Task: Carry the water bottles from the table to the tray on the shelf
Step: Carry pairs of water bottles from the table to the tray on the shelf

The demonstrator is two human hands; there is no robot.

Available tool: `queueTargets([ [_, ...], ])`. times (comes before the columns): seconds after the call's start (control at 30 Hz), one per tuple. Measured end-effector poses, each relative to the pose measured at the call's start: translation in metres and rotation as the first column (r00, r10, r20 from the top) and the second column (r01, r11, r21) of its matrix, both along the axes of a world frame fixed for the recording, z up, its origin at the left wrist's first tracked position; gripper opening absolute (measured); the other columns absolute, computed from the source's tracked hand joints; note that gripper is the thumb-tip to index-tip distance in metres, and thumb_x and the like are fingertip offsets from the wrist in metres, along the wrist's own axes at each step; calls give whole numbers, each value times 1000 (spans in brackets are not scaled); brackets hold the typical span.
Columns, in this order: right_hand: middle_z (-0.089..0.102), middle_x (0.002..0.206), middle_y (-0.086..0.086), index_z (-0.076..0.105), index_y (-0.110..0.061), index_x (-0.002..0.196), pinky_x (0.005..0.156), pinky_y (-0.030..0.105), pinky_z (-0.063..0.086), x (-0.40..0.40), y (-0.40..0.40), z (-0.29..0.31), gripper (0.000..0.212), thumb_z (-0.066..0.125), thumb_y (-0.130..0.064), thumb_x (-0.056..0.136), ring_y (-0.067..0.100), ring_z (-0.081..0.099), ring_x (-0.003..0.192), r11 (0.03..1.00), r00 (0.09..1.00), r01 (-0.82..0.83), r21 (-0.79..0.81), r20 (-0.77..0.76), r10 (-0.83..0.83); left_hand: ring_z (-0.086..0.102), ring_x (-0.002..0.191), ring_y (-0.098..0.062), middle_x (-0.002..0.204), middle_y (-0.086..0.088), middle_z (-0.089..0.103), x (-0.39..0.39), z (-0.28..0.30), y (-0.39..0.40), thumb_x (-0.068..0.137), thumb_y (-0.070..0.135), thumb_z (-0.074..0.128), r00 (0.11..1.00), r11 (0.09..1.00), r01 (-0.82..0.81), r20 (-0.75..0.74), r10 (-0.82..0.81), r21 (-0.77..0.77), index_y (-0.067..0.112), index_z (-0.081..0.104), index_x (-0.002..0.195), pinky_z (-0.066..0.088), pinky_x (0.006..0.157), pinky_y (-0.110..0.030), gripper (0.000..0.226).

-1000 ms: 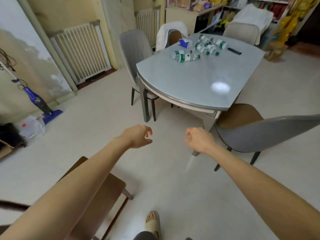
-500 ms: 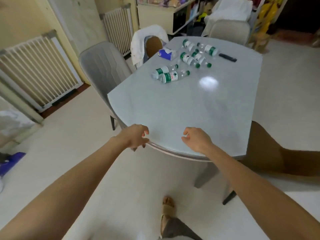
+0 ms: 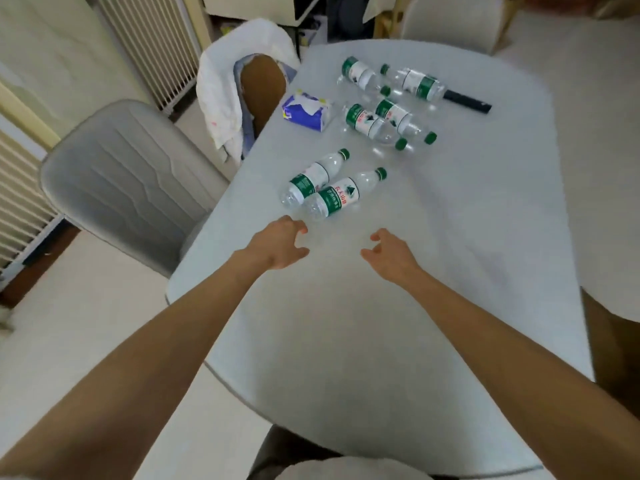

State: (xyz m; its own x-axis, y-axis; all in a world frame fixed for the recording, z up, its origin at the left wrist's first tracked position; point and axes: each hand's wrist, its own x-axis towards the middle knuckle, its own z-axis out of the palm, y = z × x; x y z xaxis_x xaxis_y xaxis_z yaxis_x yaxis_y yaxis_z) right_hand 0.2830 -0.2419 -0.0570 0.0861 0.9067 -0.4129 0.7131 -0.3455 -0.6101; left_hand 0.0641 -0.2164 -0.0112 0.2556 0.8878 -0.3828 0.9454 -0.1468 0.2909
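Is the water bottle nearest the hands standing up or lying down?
Lying down. The nearest bottle rests on its side on the table, green cap pointing away from the left hand.

Six clear water bottles with green caps and green-and-white labels lie on their sides on the pale grey bench (image 3: 450, 237).

The nearest pair lies at the bench's centre-left, side by side and touching: the front bottle (image 3: 341, 196) and the left bottle (image 3: 313, 178) both point their caps toward 1 o'clock.

At 1 o'clock from them lies the middle pair, also touching: the third bottle (image 3: 372, 125) and the fourth bottle (image 3: 401, 120), caps toward 4 o'clock.

Farthest, toward 12 o'clock, the fifth bottle (image 3: 362, 75) points its cap toward 4 o'clock; the sixth bottle (image 3: 415, 83), just beside it, points its cap toward 10 o'clock.
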Motion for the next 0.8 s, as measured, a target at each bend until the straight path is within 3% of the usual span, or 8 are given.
queueTargets([
  [0.13,56,121,11,35,-9,136,79,30,43,-37,73,-9,56,59,-30,91,25,57,99,967,957,240,-89,-143,-251,46,125,-31,142,-13,42,-15,-13,87,89,30,63,997,1000,-26,72,27,-13,15,36,144,41,104,-44,62],
  [0.27,54,108,9,31,-10,128,61,29,44,-56,136,-25,54,62,-30,89,15,53,78,874,842,463,-145,-235,-485,48,118,-31,134,-14,44,-13,-35,158,87,32,65,986,999,-40,163,43,-20,14,32,144,45,98,-46,68],
  [0.37,47,109,7,23,-8,135,77,39,51,-64,176,-43,71,66,-35,85,23,52,92,760,706,615,-212,-281,-650,47,120,-33,136,-14,41,-5,-62,204,86,35,65,973,995,-45,224,64,-90,16,27,146,45,99,-49,73],
  [0.43,48,110,8,19,-8,136,79,41,52,-66,193,-54,82,71,-39,80,25,55,94,680,615,692,-243,-294,-732,45,123,-35,139,-15,38,3,-79,224,87,36,64,966,989,-62,240,94,-135,18,21,148,44,101,-49,77],
  [0.57,53,117,16,21,-8,132,83,51,56,-69,215,-72,88,78,-37,71,34,62,99,588,532,773,-238,-262,-805,48,121,-35,136,-15,40,19,-106,243,88,42,59,965,986,-76,240,110,-147,23,14,150,43,96,-48,78],
  [0.67,55,110,16,20,-8,130,80,51,56,-70,221,-79,86,77,-30,71,35,63,94,557,498,790,-257,-263,-827,49,118,-33,131,-14,45,27,-118,245,88,48,57,971,989,-97,208,119,-112,25,13,150,43,91,-45,80],
  [0.8,52,105,13,17,-9,132,81,52,56,-66,214,-80,86,76,-28,73,35,64,94,579,522,765,-283,-253,-814,50,115,-34,129,-15,46,26,-126,246,89,52,53,978,992,-97,176,111,-83,26,10,151,43,89,-44,80],
])
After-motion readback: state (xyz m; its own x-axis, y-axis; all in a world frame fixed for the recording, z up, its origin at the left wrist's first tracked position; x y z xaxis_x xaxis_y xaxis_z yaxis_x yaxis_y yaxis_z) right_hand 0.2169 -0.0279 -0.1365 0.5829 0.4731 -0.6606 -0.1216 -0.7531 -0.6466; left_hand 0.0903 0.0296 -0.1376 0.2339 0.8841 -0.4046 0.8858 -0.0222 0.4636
